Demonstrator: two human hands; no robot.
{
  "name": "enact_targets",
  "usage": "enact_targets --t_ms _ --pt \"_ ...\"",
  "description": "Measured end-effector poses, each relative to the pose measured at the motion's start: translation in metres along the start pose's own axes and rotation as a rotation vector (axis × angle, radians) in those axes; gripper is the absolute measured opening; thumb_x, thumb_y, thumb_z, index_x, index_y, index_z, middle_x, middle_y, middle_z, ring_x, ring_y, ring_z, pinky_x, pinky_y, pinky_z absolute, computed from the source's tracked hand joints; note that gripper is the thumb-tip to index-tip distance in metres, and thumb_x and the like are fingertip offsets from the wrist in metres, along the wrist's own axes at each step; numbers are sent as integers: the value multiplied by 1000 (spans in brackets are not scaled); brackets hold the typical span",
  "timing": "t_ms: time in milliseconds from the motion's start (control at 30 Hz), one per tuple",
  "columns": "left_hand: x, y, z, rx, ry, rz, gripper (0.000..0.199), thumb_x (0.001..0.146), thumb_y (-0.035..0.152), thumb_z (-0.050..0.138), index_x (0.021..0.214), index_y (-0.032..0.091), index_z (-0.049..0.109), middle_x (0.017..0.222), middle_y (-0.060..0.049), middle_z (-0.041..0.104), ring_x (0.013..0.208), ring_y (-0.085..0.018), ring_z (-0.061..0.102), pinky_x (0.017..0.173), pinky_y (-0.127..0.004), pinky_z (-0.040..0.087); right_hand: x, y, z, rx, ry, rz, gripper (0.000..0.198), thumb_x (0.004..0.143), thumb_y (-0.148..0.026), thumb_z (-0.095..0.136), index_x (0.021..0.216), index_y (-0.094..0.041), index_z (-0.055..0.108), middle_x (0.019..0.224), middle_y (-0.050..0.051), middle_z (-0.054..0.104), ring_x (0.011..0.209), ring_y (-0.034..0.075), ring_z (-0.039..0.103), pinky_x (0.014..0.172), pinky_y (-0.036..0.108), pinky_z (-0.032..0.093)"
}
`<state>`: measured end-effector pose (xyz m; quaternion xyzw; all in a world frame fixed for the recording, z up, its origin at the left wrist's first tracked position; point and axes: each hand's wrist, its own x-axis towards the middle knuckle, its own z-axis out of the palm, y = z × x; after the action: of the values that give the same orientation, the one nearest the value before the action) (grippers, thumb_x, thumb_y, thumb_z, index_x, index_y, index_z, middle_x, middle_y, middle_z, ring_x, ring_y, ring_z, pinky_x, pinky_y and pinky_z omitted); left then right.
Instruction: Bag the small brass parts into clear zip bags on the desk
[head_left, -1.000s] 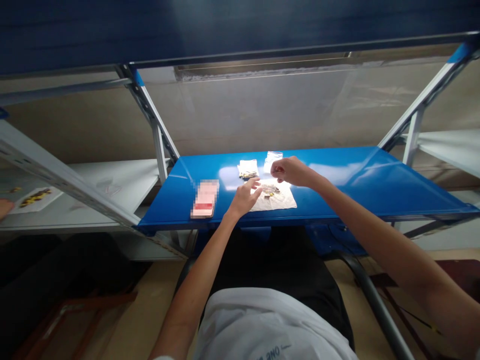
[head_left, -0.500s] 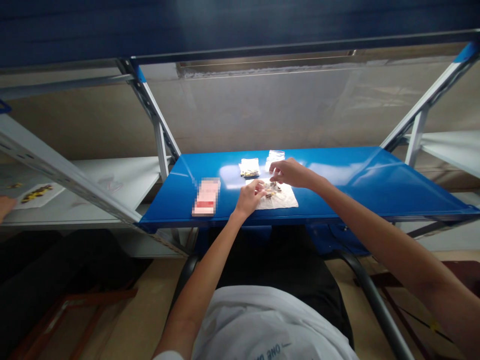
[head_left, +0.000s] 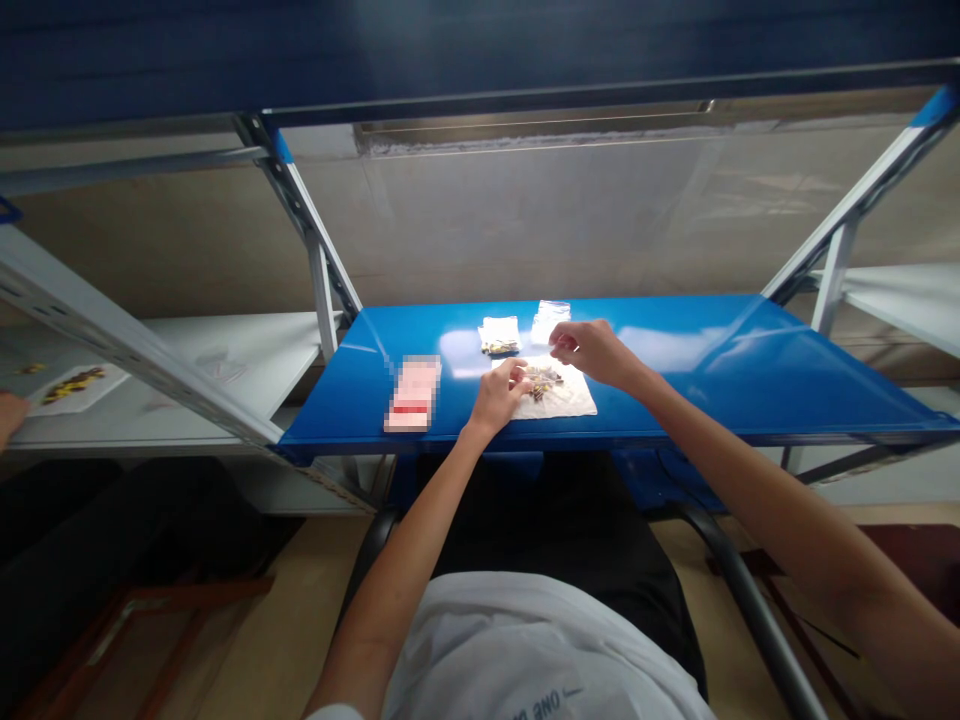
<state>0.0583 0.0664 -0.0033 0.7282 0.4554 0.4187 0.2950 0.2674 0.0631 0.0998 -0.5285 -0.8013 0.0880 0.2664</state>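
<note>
My left hand (head_left: 497, 394) rests at the left side of a white cloth or paper sheet (head_left: 574, 402) on the blue table. Its curved fingers hold what looks like a small clear plastic bag, faint against the sheet. Small dark and yellowish pieces (head_left: 541, 384) lie in a loose pile beside those fingertips. Above the sheet's far right part, my right hand (head_left: 589, 350) has its fingers pinched together; anything between them is too small to make out. Behind my hands are a stack of filled little packets (head_left: 499, 335) and a stack of clear bags (head_left: 553, 312).
A blurred pink-and-red object (head_left: 413, 394) lies on the blue table (head_left: 720, 370), left of my hand. Metal posts (head_left: 322, 240) frame the table, under a dark blue overhead panel (head_left: 480, 60). At far left, another person's hand (head_left: 9, 412) rests by a sheet with yellow and brown pieces.
My right hand has moved slightly right, away from the pile, uncovering more of the yellowish pieces. My left hand stays nearly in place.
</note>
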Motion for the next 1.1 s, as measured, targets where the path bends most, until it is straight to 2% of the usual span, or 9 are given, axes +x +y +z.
enact_targets --t_ms 233,333,467,567,667,800,867,1000,1100 --pt "-2 9 -4 -46 70 -4 30 90 13 76 118 21 69 107 -7 79 100 -20 78 89 -33 65 -3 7 -4 124 57 52 9 87 -24 69 93 -18 73 77 5 76 72 22 74 70 31 54" --pt "-3 17 -7 -102 138 -11 26 94 22 76 120 20 70 115 -10 79 106 -22 77 89 -34 65 -9 12 -3 355 214 163 24 88 -41 73 96 -19 67 94 8 76 76 23 76 70 35 61" --pt "2 27 0 -244 86 -82 35 95 41 76 121 18 72 114 -12 80 104 -25 79 87 -33 66 -27 13 20 678 454 295 41 86 -54 75 104 -23 55 114 11 71 91 26 78 81 43 67" --pt "8 34 12 -440 -4 -167 42 96 43 76 126 16 68 110 -14 81 97 -24 80 80 -31 66 -41 9 47 857 452 331 42 84 -51 75 103 -26 46 115 10 71 99 27 78 91 46 66" --pt "16 40 20 -568 39 -218 23 97 30 73 112 14 68 104 -12 81 89 -20 81 78 -29 66 -50 7 63 951 431 371 52 80 -48 79 110 -27 42 115 9 72 99 27 78 93 49 65" --pt "31 44 15 -529 48 -230 6 96 21 70 97 15 68 94 -8 79 80 -17 79 72 -26 62 -53 11 55 905 438 369 67 75 -45 83 125 -28 43 116 8 72 96 26 77 91 46 64" --pt "43 45 11 -483 10 -226 4 96 19 68 97 15 69 89 -7 77 75 -15 77 69 -24 60 -50 17 45 828 430 354 61 78 -46 80 127 -28 48 114 8 73 96 25 76 87 42 65" --pt "75 47 14 -424 23 -227 10 97 17 64 104 15 70 89 -6 77 74 -13 74 67 -22 58 -30 36 32 716 356 355 29 80 -42 73 99 -21 64 95 7 75 89 24 76 77 37 64" --pt "103 44 25 -402 87 -269 21 99 21 63 119 17 67 96 -7 78 74 -13 75 67 -22 58 -2 54 33 695 374 377 23 75 -35 73 90 -18 69 88 7 75 82 23 75 73 35 63"
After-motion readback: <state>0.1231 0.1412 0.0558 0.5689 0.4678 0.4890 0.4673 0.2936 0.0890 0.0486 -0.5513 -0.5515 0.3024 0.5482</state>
